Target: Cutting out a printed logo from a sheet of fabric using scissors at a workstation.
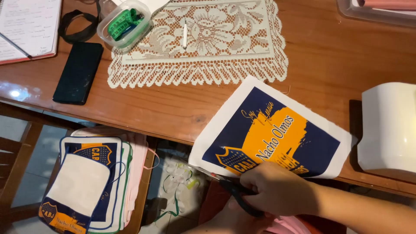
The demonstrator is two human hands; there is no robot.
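Right hand [277,188], fingers closed through black scissors [236,193], meets the printed blue-and-orange fabric [273,134] overhanging the tabletop's [173,104] near edge; left hand's fingers hidden.

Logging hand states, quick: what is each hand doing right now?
Right hand: closed on the scissors, at the printed fabric sheet.
Left hand: not in view.

A polished reddish-brown wooden bench [173,108] fills the upper view, with a bright glint of light on its left edge. Below it lies a pale tiled floor [39,143], and a wooden chair [17,164] stands at the left.
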